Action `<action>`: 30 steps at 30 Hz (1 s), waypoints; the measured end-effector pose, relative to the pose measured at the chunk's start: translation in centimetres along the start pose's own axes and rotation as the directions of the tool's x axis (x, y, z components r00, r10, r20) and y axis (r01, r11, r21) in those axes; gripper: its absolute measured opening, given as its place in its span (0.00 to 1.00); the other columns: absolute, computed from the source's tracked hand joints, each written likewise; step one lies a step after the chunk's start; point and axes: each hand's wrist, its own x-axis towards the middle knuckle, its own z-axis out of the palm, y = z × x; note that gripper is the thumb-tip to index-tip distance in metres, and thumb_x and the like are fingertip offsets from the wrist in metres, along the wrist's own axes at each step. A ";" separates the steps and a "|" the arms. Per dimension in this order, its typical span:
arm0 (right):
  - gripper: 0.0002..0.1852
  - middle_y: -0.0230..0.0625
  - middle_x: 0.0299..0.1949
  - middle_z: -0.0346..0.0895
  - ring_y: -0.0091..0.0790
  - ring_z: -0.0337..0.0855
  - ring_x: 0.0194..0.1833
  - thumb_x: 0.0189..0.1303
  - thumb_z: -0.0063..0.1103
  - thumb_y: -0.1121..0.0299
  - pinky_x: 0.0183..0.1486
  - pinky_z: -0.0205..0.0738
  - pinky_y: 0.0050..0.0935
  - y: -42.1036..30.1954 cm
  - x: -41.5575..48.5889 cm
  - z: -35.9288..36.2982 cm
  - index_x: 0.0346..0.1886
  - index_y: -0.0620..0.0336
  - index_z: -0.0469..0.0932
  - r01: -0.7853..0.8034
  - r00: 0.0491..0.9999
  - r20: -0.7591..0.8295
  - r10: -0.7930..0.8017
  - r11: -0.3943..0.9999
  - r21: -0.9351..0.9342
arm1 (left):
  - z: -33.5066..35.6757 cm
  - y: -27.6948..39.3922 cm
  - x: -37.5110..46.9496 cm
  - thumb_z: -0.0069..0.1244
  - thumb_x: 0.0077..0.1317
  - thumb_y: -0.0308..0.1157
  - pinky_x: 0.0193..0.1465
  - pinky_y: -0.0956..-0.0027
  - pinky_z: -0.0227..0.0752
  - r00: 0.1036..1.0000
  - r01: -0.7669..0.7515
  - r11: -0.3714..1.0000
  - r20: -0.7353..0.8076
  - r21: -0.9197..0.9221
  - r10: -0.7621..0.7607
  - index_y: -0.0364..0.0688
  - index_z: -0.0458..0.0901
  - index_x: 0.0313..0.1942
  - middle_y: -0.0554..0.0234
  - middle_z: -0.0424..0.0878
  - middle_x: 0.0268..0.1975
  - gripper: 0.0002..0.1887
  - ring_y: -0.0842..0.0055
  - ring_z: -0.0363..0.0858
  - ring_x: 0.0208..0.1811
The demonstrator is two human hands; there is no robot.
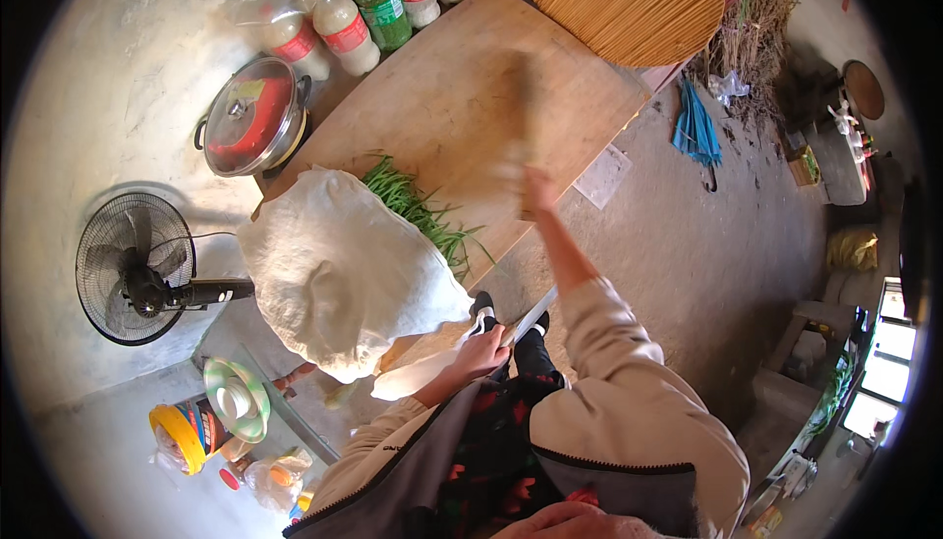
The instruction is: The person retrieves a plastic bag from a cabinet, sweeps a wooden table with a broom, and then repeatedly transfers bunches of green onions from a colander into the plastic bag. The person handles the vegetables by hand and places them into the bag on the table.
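Observation:
My right hand (541, 189) is at the front right edge of a wooden tabletop (582, 82), closed on a long brown tool (521, 97) like a brush; motion blur hides its exact kind. Low in front of my body, my left hand (482, 351) is closed on what looks like the handle of a knife (535, 312), its pale blade pointing up to the right. Cut green leaves (420, 208) lie on the table's left part, partly under a large off-white cloth (339, 266). Another pale cloth or bag (420, 377) hangs by my left wrist.
Plastic bottles (346, 34) and a lidded pot (250, 119) stand along the wall. A round woven tray (626, 1) overlaps the table's far corner. An electric fan (140, 270) is at left, a blue umbrella (696, 127) on the floor at right.

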 end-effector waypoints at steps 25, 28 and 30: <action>0.28 0.51 0.39 0.86 0.51 0.87 0.36 0.68 0.58 0.53 0.36 0.80 0.43 12.7 -34.5 -30.2 0.68 0.52 0.71 0.321 0.939 0.129 -0.319 0.677 -0.663 | 0.5 8.4 10.2 0.52 0.70 0.42 0.38 0.72 0.67 1.000 -0.027 0.742 -0.025 -0.670 0.014 0.36 0.83 0.39 0.70 0.79 0.31 0.15 0.83 0.73 0.34; 0.23 0.57 0.37 0.83 0.54 0.87 0.38 0.69 0.56 0.53 0.37 0.81 0.47 20.3 -33.5 -38.3 0.62 0.52 0.76 -0.332 0.929 -0.349 0.124 0.696 -0.636 | 0.2 10.6 10.5 0.53 0.70 0.40 0.37 0.71 0.71 0.977 -0.045 0.875 0.162 -0.483 0.140 0.33 0.81 0.44 0.66 0.82 0.32 0.16 0.83 0.76 0.33; 0.20 0.55 0.34 0.83 0.47 0.88 0.33 0.69 0.56 0.55 0.34 0.80 0.43 20.8 -34.7 -42.3 0.59 0.56 0.77 -0.396 0.871 -0.482 0.100 0.722 -0.567 | 2.2 9.0 10.5 0.53 0.69 0.41 0.40 0.70 0.73 0.969 -0.157 0.914 0.122 -0.373 0.216 0.31 0.81 0.46 0.62 0.84 0.35 0.19 0.80 0.79 0.36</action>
